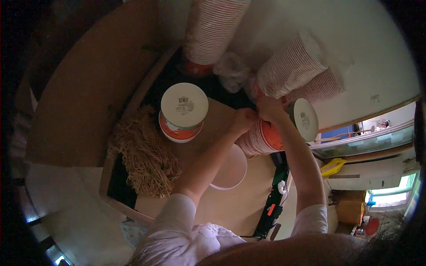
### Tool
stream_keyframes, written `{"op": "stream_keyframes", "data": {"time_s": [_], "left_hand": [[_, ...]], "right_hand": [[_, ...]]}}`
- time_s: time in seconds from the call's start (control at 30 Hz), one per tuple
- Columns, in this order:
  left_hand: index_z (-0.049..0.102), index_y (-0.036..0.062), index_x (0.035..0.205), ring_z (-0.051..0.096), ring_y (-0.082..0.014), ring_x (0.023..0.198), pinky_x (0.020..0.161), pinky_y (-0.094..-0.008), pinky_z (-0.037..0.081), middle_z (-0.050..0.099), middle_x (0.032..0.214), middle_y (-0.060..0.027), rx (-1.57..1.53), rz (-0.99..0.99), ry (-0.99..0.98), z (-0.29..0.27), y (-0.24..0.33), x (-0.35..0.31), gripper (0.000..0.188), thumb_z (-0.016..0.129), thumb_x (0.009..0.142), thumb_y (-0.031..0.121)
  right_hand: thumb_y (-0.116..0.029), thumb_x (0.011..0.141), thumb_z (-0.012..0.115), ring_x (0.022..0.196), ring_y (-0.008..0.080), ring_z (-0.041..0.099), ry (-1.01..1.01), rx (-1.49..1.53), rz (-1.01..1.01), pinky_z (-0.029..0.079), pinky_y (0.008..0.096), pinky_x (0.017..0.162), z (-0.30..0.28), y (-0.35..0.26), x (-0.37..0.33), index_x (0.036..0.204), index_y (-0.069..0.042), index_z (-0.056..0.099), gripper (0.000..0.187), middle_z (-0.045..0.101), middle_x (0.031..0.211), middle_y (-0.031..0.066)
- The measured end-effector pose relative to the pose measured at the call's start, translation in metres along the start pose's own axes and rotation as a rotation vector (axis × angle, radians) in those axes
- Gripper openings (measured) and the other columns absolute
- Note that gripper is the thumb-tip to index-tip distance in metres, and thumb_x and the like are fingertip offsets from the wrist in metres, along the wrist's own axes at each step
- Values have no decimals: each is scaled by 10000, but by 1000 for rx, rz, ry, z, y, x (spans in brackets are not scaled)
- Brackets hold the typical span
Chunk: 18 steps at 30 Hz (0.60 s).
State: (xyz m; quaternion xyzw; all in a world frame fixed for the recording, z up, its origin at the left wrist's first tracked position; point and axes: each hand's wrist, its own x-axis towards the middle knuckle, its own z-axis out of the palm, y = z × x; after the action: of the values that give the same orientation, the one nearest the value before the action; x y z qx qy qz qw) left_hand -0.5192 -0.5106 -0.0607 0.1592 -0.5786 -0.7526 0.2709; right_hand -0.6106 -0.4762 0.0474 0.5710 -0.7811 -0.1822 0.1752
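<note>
My left hand and my right hand meet at the far end of a stack of nested orange paper tubs lying on its side. Both hands are closed, fingertips close together; what they pinch is too small and dark to make out. Just beyond my right hand lies a plastic-wrapped stack of tubs. Right of my right forearm is a tub with its pale round base showing. A white round tub sits partly behind my left forearm. Farther left, orange-and-white tubs stand base up.
A tangled brown stringy bundle lies left on a brown cardboard sheet covering the table. A tall tub stack and crumpled clear plastic are at the back. Small items and a cable lie along the dark right edge.
</note>
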Motion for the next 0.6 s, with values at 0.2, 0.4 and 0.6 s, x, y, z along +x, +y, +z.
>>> {"op": "stream_keyframes", "data": {"time_s": [0.2,0.4,0.6], "left_hand": [[593,18,851,581,-183,729,661,-312,471,626,791,-116,256,17,95,-3,-1,0,233,681,684,156],[530,20,966,566,-164,796,680,-301,473,598,889,-84,-265,-225,62,0,26,-4,372,704,639,59],[601,19,860,563,-132,729,658,-288,457,618,799,-62,-137,-294,-99,-8,2,9,240,688,674,145]], "right_hand": [[-150,661,559,738,324,621,-232,30,11,497,438,631,-30,-11,-3,777,-33,639,183,628,773,175],[-167,657,568,757,327,616,-255,19,-82,493,444,639,-35,0,-1,821,-34,634,221,623,804,185],[-163,661,553,765,327,612,-358,130,-93,490,442,651,-31,-3,7,812,-28,636,219,620,791,184]]}}
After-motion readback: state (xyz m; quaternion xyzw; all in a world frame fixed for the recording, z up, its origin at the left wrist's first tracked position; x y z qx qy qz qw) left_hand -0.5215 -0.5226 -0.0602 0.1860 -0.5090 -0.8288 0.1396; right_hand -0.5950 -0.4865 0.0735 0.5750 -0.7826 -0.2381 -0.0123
